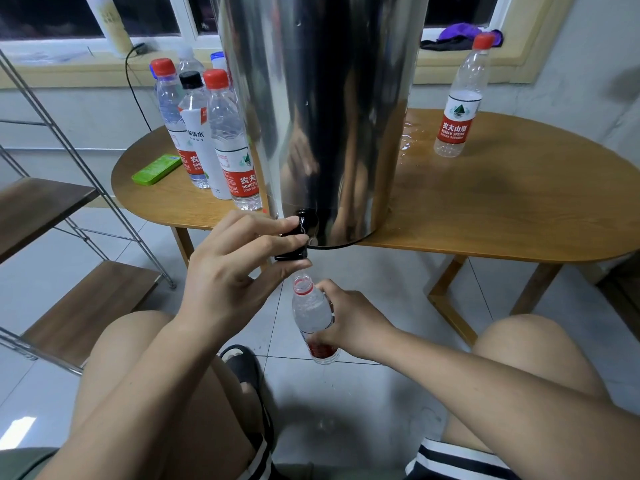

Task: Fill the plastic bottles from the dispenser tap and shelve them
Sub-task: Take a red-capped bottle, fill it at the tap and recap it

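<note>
I am in the filling step: my left hand is on the black tap at the near foot of the steel dispenser, fingers curled over its top and thumb tucked beneath, pinching the lever. My right hand is wrapped round the middle of an uncapped plastic bottle, holding it in the air below the edge of the tabletop, over the floor tiles between my knees. The bottle leans a little, its mouth just under the spout, and a thin stream appears to run into it; how high the water stands I cannot tell. As I judge it, the next move calls for keeping the neck steady under the stream, letting go of the tap once the bottle is full, then capping it and carrying it to the shelf rack on the left. A puddle already lies on the tabletop right of the dispenser, so overfilling is a risk. Capped bottles stand clustered at the far left, beside a green box, and one more bottle stands apart at the far right
</note>
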Demonstrator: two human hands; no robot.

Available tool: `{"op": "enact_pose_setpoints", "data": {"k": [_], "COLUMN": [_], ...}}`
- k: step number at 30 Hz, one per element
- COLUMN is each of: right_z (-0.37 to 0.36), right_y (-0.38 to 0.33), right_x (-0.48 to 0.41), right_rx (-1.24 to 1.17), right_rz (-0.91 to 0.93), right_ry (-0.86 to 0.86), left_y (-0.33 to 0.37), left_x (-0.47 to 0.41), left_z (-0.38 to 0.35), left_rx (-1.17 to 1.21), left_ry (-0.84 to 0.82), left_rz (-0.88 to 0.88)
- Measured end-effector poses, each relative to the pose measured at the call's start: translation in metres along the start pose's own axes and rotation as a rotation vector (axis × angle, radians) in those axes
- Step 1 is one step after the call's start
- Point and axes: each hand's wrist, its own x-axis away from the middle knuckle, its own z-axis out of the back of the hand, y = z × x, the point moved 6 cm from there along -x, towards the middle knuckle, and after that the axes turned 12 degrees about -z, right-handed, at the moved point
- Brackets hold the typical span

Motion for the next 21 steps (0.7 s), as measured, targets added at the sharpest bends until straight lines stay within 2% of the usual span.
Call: {"op": "enact_pose_setpoints", "data": {"k": [3,8,13,16,18,21], "right_z": [0.001,0.003,0.004,0.005,0.004,0.003], "right_y": [0.0,-0.003,-0.003,-0.001,-0.001,-0.001], "right_x": [0.0,0.002,0.002,0.004,0.005,0.004], "right_rx": [0.005,-0.022,-0.033,-0.059,-0.071,-0.078], "right_rz": [0.0,0.032,0.053,0.062,0.064,0.063], "right_ry": [0.008,0.023,0.023,0.028,0.027,0.021], "left_y": [-0.002,-0.022,-0.029,-0.046,-0.064,-0.089], "left_x": [-0.005,-0.017,-0.012,0.002,0.011,0.024], "left_z": [0.003,-0.001,-0.001,0.0,-0.002,-0.015], "left_rx": [0.036,0.126,0.158,0.248,0.182,0.04], "left_ry": [0.025,0.143,0.188,0.287,0.25,0.034], "left_rz": [0.027,0.305,0.344,0.522,0.623,0.658]}}
